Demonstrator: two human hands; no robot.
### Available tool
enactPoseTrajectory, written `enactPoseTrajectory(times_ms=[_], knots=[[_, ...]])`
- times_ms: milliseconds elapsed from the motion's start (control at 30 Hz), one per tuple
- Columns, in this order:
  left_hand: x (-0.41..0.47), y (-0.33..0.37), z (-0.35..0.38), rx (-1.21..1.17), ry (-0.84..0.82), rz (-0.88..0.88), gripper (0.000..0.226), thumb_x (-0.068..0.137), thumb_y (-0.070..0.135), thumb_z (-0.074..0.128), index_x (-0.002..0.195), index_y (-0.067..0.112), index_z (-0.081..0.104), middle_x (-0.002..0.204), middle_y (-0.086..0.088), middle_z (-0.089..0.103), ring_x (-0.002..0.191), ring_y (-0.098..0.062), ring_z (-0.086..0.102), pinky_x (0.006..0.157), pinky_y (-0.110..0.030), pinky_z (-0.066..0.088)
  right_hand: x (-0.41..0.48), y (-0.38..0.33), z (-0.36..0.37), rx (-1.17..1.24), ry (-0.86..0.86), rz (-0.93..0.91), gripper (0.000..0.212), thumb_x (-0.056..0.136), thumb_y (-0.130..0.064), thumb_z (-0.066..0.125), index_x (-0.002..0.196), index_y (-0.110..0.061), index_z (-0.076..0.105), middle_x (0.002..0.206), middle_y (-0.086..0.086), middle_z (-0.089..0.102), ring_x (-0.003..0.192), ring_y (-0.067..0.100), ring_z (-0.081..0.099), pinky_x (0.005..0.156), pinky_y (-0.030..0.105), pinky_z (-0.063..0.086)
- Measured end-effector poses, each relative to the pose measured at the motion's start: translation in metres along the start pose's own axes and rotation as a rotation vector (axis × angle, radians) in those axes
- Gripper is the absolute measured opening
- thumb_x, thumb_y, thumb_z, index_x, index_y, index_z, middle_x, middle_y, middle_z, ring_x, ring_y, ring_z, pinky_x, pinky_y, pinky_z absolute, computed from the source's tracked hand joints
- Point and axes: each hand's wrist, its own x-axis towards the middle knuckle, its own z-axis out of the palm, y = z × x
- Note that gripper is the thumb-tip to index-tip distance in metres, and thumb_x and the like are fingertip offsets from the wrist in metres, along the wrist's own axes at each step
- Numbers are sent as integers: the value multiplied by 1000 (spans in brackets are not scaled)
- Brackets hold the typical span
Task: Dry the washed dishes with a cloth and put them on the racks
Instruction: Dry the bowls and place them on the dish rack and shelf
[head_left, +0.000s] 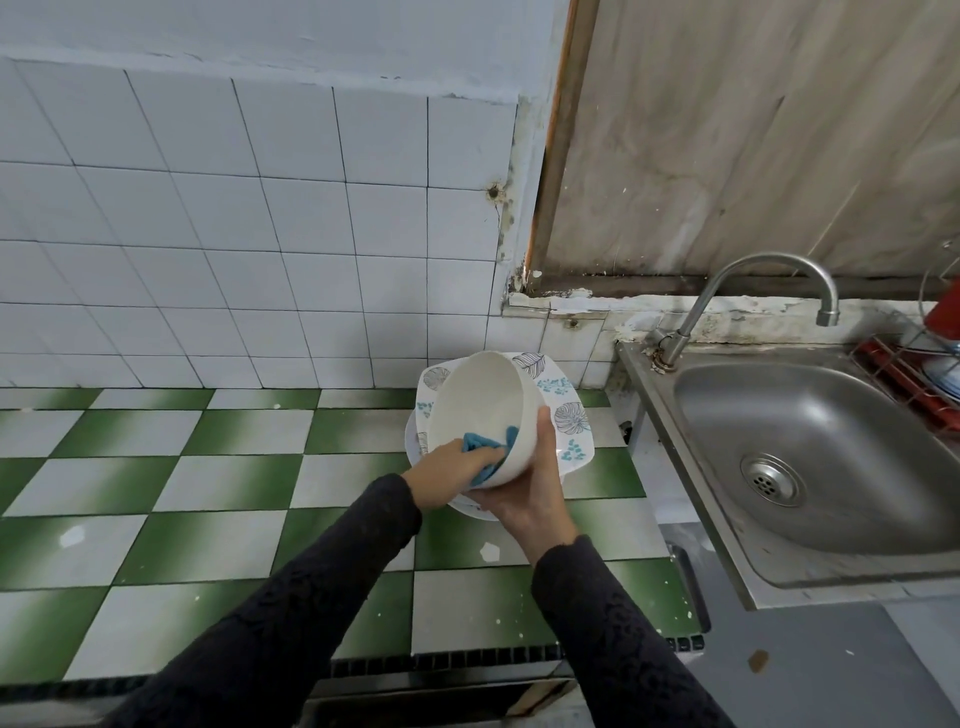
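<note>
A white bowl (483, 405) is tilted on its side, its mouth facing left, above a stack of leaf-patterned plates (563, 415) on the counter. My right hand (530, 488) grips the bowl from below, thumb up its outer wall. My left hand (457, 470) holds a blue cloth (485, 447) and presses it against the bowl's lower inner wall and rim. The plates under the bowl are partly hidden.
The counter (208, 493) is green and white checkered tile, backed by a white tiled wall. A steel sink (831, 467) with a curved tap (753, 291) is at the right. A red wire rack (914, 384) holding dishes stands at the far right edge.
</note>
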Motion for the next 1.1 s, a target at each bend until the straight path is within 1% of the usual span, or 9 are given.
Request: enactPoseTrajectory(times_ms=[133,300,400,500,600,700,800,967,1100], knots=[[-7,4,5,-181,-15,64,40,73,35,67,111,20,64,116,-8,67,113,-25,60,105,-38,47,1,2,-2,8,-38,4,89,75,-73,69,146,-23,50,136,23,61,122,44,61,94,62,51],[-14,0,8,429,98,324,30,90,39,65,116,24,65,104,7,69,96,-12,62,89,-33,52,5,-7,-2,-31,-27,-29,90,75,-73,70,147,-23,49,136,19,62,123,40,61,104,63,46],[-16,-5,9,479,284,469,20,90,44,58,104,30,61,91,12,66,83,-9,61,77,-31,53,6,-16,1,-25,-82,18,99,71,-74,73,149,-19,47,142,22,57,128,43,57,105,64,45],[-21,0,12,102,422,526,11,95,30,64,104,32,60,96,11,66,90,-6,62,76,-18,51,4,-23,3,19,-8,35,93,74,-75,68,143,-14,53,141,27,53,121,51,58,90,64,53],[-27,11,3,-505,380,407,24,93,23,59,117,21,58,110,2,71,105,-17,67,81,-31,58,2,-23,-4,34,93,70,89,80,-75,62,141,-12,50,140,28,52,121,54,55,85,68,53],[-26,10,-11,-922,290,236,24,99,23,49,123,21,55,107,3,75,98,-18,71,71,-37,61,-5,-13,-10,34,116,123,81,91,-69,51,140,-5,46,140,27,54,124,50,54,92,65,50],[-26,1,-17,-940,315,156,19,102,22,44,116,21,57,100,4,76,90,-15,73,64,-31,59,-16,-9,-8,110,126,67,64,98,-58,48,130,-2,54,123,20,69,119,38,61,91,53,52],[-31,-14,-28,-1024,351,-6,49,91,36,57,132,11,51,136,2,57,81,-14,68,58,-23,56,-24,-15,-4,173,50,-42,27,100,-21,49,120,-8,63,104,12,76,92,25,75,84,41,59],[-32,-15,-16,-946,527,-18,23,100,30,53,109,11,60,98,-3,69,68,-11,71,53,-24,55,-32,-21,5,165,-51,-143,29,90,-7,53,116,-12,67,106,7,77,90,20,76,83,38,60]])
